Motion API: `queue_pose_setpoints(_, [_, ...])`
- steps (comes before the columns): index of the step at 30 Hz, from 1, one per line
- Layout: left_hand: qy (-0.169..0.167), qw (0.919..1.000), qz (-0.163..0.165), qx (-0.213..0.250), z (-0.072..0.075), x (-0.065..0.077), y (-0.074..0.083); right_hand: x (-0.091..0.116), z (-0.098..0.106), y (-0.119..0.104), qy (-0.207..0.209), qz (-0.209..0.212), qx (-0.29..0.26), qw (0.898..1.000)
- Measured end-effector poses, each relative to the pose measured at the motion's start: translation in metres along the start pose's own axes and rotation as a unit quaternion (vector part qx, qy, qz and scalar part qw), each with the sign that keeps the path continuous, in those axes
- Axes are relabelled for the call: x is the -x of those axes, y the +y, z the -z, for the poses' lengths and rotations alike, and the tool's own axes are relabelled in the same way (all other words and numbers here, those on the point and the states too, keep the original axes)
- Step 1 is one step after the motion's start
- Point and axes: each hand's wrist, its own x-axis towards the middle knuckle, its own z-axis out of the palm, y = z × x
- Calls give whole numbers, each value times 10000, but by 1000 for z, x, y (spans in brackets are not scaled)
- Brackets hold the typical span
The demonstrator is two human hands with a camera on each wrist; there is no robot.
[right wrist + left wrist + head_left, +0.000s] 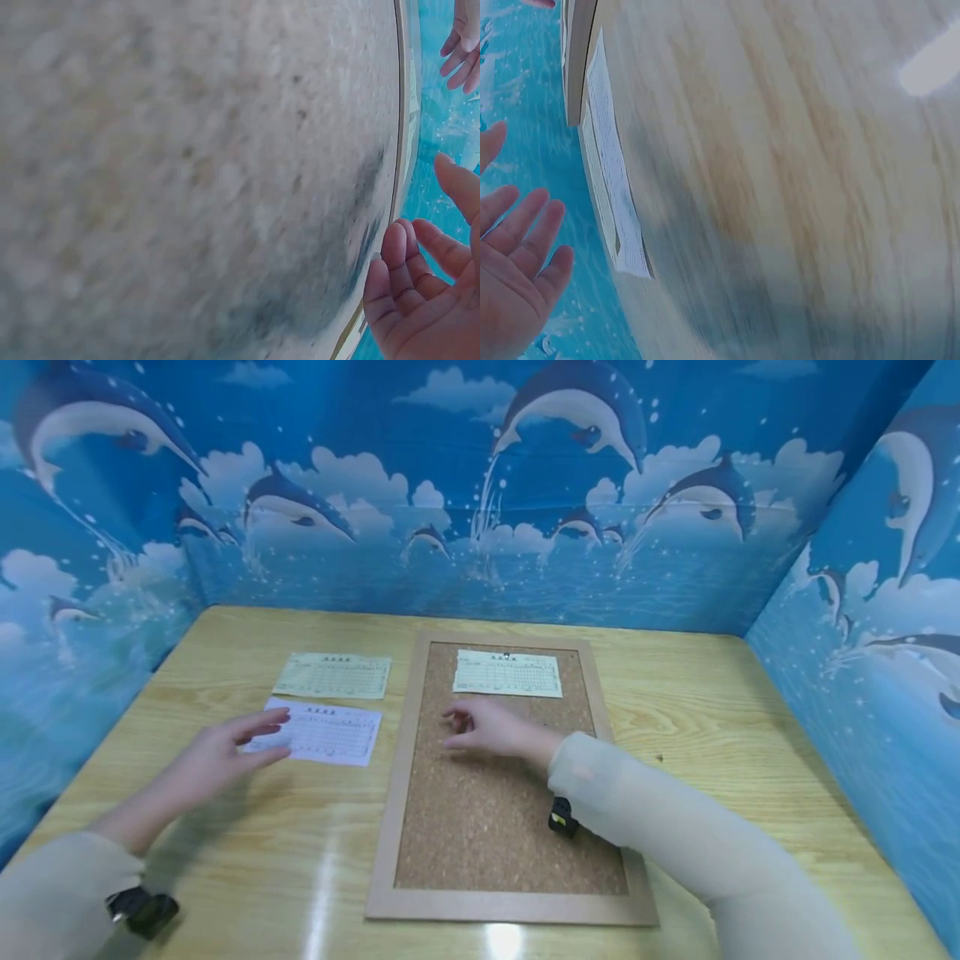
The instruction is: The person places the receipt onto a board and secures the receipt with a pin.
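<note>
Dolphin-print backdrop (420,585), wood-grain table (705,735) — left hand (225,747) spread, empty, at white printed form (333,735); right hand (491,727) half-curled, empty, over corkboard (480,835) — a knuckle brush might swivel the green form (507,678) above, seemingly single-pinned.

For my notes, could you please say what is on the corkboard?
A green printed form lies at the far end of the corkboard; the right hand and sleeve hide what is beneath.
</note>
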Motion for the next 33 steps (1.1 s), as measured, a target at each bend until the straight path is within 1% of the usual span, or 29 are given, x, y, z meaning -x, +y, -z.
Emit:
queue_pose_setpoints(3, [25,9998,208,-2,5,1,-3,-3,-2,-3,-5,269,-84,9996])
queue_pose_setpoints(6, [106,9995,310,-40,9,2,-6,-8,-6,-7,-35,411,-159,9990])
queue_pose_setpoints(9, [189,9992,352,-81,12,2,-9,-14,-10,-11,-95,342,-167,9992])
queue_pose_setpoints(14, [294,9991,293,-124,13,3,-18,-22,-17,-20,-169,284,-183,9993])
queue_pose_setpoints(16, [354,9989,242,-171,13,4,-22,-25,-20,-24,-180,261,-119,9994])
queue_pose_setpoints(18, [391,9986,258,-249,13,5,-26,-27,-22,-27,-195,247,-48,9995])
queue_pose_setpoints(21, [322,9980,410,-365,15,6,-31,-30,-24,-31,-213,204,124,9995])
queue_pose_setpoints(25, [109,9963,663,-538,21,5,-37,-34,-26,-36,-236,174,250,9993])
queue_pose_setpoints(27, [66,9953,705,-660,25,4,-40,-36,-28,-38,-229,151,278,9992])
queue_pose_setpoints(30, [-52,9927,895,-811,29,1,-46,-41,-30,-39,-242,74,277,9993])
queue_pose_setpoints(33, [-198,9900,1107,-854,31,-2,-51,-45,-33,-42,-285,70,294,9991])
